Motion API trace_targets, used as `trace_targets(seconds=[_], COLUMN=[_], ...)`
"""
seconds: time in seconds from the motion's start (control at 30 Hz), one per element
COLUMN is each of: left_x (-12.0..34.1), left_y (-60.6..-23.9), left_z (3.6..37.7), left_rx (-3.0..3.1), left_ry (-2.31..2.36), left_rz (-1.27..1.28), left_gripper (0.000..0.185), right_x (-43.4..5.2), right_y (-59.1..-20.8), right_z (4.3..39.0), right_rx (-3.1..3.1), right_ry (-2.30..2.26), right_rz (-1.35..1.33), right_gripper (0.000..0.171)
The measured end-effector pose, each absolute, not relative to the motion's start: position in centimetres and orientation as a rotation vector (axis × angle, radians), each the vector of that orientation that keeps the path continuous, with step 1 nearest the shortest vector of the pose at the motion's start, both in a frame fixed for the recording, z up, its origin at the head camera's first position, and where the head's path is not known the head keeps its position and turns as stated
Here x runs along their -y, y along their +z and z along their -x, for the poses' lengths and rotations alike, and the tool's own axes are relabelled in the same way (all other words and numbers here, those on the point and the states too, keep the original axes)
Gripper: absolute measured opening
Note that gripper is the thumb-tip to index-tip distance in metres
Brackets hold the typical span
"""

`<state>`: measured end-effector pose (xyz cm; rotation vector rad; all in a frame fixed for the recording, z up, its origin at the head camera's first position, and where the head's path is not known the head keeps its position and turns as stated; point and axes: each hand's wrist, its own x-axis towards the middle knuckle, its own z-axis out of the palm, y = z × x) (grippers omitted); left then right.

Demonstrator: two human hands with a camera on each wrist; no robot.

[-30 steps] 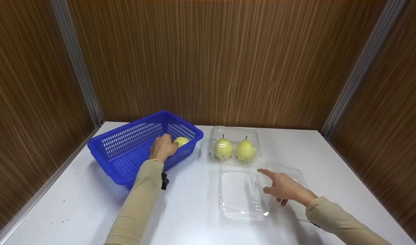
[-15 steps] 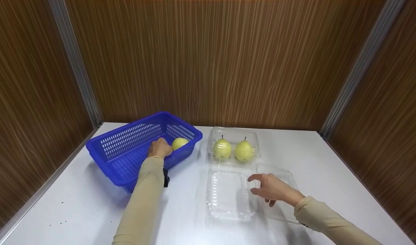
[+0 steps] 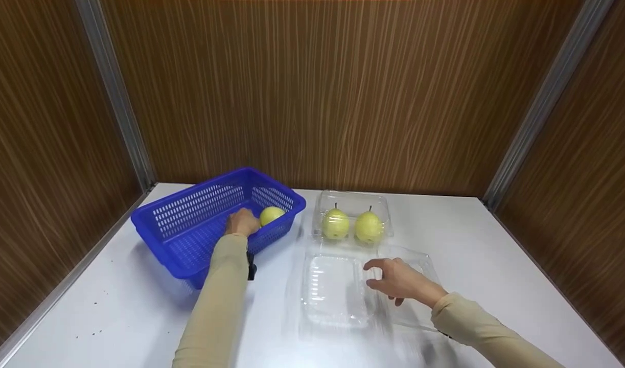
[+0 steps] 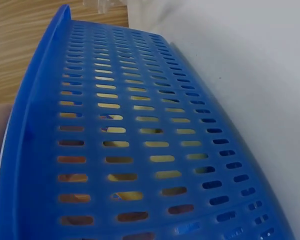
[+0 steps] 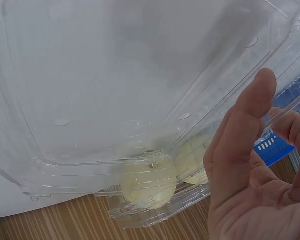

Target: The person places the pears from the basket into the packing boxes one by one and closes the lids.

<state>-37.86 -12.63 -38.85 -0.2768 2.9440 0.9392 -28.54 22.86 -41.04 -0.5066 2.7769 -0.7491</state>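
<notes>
My left hand (image 3: pixel 242 223) reaches into a blue plastic basket (image 3: pixel 279 234), right beside a yellow-green pear (image 3: pixel 272 215). The basket wall hides its fingertips; in the left wrist view, yellow patches and fingers show only through the slots of the basket wall (image 4: pixel 45 110). My right hand (image 3: pixel 399 280) is at the fold of an opened clear plastic clamshell box (image 3: pixel 335 294), its thumb and forefinger apart. In the right wrist view the fingers stand against the box edge, with nothing pinched that I can make out.
Behind the opened box stands another clear box (image 3: pixel 352 197) with two pears (image 3: pixel 336 225) in it. The opened box's lid (image 3: pixel 412 317) lies flat under my right hand. Wood-grain panels (image 3: pixel 312 102) enclose the white table (image 3: pixel 113 317) at the back and sides.
My right hand and the opened box have shifted left together. My left hand has sunk lower into the basket beside the pear.
</notes>
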Motion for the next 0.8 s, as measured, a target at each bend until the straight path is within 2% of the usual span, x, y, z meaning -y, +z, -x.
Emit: trace_targets(seconds=[0.8], left_x=[12.93], left_y=[-38.98], left_z=[38.16], left_rx=[-2.849], left_ry=[0.892], left_rz=[0.326], left_gripper=[0.066], right_x=[-22.33], right_y=[-41.16], right_z=[29.05], right_rx=[-2.789], right_ry=[-0.744], right_rz=[0.509], right_gripper=[0.039])
